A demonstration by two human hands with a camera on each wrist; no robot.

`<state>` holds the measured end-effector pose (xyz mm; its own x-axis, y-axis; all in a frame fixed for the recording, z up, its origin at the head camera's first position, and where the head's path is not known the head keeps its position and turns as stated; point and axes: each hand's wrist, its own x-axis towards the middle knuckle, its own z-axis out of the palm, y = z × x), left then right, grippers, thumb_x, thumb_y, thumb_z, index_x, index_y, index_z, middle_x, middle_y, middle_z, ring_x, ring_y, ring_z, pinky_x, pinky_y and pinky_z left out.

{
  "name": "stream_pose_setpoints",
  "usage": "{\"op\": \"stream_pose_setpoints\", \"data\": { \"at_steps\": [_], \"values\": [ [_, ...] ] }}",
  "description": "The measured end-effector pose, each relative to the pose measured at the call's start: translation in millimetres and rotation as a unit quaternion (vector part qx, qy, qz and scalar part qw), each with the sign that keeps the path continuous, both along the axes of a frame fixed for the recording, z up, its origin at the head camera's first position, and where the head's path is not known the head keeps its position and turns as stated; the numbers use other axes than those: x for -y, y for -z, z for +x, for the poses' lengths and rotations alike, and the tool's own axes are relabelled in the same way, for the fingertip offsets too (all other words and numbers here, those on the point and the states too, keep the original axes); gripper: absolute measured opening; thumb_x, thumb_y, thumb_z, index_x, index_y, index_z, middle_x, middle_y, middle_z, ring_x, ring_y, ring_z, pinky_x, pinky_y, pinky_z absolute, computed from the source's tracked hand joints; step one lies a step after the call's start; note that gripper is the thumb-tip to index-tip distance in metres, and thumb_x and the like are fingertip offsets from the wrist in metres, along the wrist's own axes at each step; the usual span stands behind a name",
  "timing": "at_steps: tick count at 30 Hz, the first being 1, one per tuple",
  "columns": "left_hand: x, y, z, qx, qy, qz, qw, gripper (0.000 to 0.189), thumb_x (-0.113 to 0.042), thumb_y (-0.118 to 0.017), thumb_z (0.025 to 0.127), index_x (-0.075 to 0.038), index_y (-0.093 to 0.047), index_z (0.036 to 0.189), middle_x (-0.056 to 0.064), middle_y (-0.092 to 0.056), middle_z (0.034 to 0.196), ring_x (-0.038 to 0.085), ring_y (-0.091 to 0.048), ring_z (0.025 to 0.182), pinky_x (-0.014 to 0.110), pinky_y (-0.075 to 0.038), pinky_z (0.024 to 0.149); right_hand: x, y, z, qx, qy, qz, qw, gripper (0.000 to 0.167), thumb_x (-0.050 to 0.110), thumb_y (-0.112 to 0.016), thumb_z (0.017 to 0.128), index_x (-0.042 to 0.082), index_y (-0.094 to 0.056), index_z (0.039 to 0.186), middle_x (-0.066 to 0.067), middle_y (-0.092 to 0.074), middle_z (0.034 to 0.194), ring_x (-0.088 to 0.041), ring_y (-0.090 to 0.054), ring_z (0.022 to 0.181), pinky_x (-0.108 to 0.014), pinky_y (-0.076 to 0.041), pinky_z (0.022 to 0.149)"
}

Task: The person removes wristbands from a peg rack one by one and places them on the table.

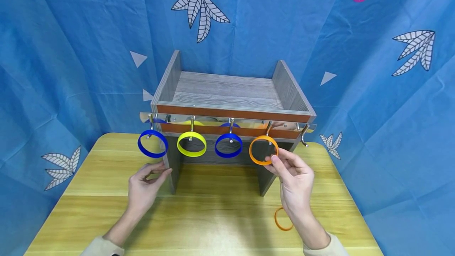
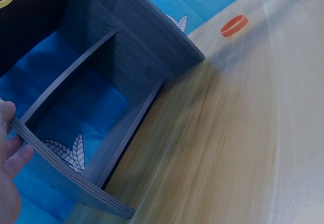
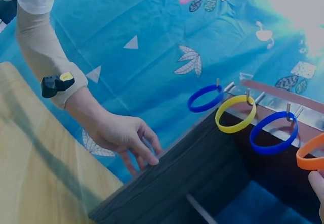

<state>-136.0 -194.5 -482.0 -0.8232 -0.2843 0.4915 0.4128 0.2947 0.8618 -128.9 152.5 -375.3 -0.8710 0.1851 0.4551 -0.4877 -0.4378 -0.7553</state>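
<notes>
My right hand (image 1: 296,179) pinches an orange wristband (image 1: 251,154) between thumb and fingers at its lower right. The band's top is at the fourth hook (image 1: 269,128), with the hook tip showing inside the loop. My left hand (image 1: 143,188) grips the front edge of the left side panel (image 2: 66,173) of a grey wooden shelf. From the hooks to the left hang a blue wristband (image 1: 153,155), a yellow wristband (image 1: 192,154) and another blue wristband (image 1: 228,155). In the right wrist view the orange band is partly cut off.
A bare hook (image 1: 303,135) sticks out at the rail's right end. Another orange wristband (image 1: 275,219) lies on the wooden table (image 1: 213,224), partly behind my right wrist. A blue patterned curtain (image 1: 89,50) surrounds the table at the back and sides.
</notes>
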Motion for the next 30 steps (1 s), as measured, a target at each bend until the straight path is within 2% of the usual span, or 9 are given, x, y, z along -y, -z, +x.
{"op": "stream_pose_setpoints", "data": {
  "at_steps": [7,18,30],
  "values": [
    [-0.1,0.4,-0.1,-0.005,0.002,0.002,1.0000,0.023,0.014,-0.082,0.081,0.002,-0.079,0.100,-0.021,-0.072,0.094,-0.008,-0.070,0.084,0.013,-0.065,0.068,0.0,-3.4,0.4,-0.003,-0.009,-0.025,0.9997,0.026,-0.024,-0.060,0.093,-0.013,-0.072,0.114,-0.013,-0.080,0.095,-0.021,-0.081,0.082,-0.034,-0.071,0.076],
    [0.4,1.2,-0.1,-0.004,0.002,0.001,1.0000,0.023,0.014,-0.083,0.081,0.002,-0.079,0.101,-0.020,-0.072,0.094,-0.008,-0.070,0.084,0.014,-0.065,0.069,0.5,-8.8,2.9,-0.021,-0.013,-0.030,0.9993,0.025,-0.024,-0.059,0.093,-0.015,-0.071,0.114,-0.016,-0.079,0.095,-0.022,-0.081,0.082,-0.035,-0.071,0.077],
    [0.4,1.3,0.0,-0.002,0.000,-0.001,1.0000,0.023,0.013,-0.083,0.082,0.002,-0.079,0.101,-0.021,-0.072,0.094,-0.008,-0.070,0.084,0.013,-0.065,0.069,-0.6,-16.3,8.8,-0.033,-0.006,-0.035,0.9988,0.031,-0.025,-0.058,0.094,-0.009,-0.073,0.115,-0.014,-0.081,0.096,-0.022,-0.081,0.083,-0.037,-0.070,0.078]
  ]
}}
